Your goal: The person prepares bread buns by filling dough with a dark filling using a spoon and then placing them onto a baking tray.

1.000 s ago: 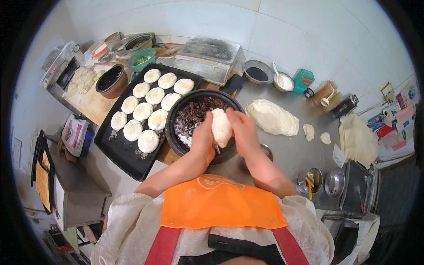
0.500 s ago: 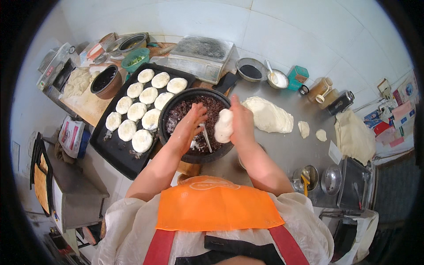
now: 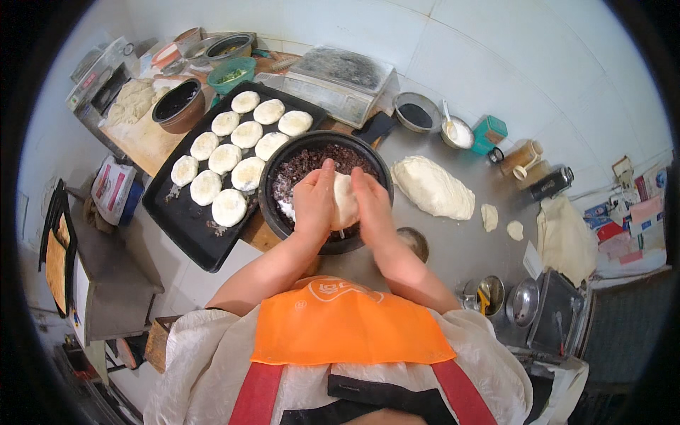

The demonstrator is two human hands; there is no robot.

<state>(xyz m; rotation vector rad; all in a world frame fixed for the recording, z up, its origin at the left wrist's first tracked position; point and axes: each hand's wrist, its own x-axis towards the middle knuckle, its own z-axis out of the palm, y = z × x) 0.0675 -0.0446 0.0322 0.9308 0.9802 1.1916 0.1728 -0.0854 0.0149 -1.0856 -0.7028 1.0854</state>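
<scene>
Above a black bowl [image 3: 387,185] of dark reddish-brown crumbly filling [image 3: 319,157], I hold a round, pale piece of dough [image 3: 345,201] between both palms. My left hand [image 3: 314,200] presses against its left side. My right hand [image 3: 372,205] cups it from the right, fingers pointing away from me. A thin light-coloured handle in the bowl barely shows below the dough. Left of the bowl, a black baking tray [image 3: 185,228] carries several flat round floured cakes [image 3: 225,159]. To the right, a large lump of dough [image 3: 433,188] lies on the metal worktop, with two small dough pieces [image 3: 489,217] beside it.
Behind the bowl stands a scale [image 3: 340,78]. Farther right are a bowl of black seeds [image 3: 416,113], a bowl of white powder [image 3: 459,133] and a green tin [image 3: 489,134]. Metal bowls [image 3: 523,303] sit near right; a brown pot [image 3: 178,106] stands at far left.
My left hand, open and apart before, has come in against the dough. The dough, earlier in my right hand alone, is now between both palms. The view has shifted slightly.
</scene>
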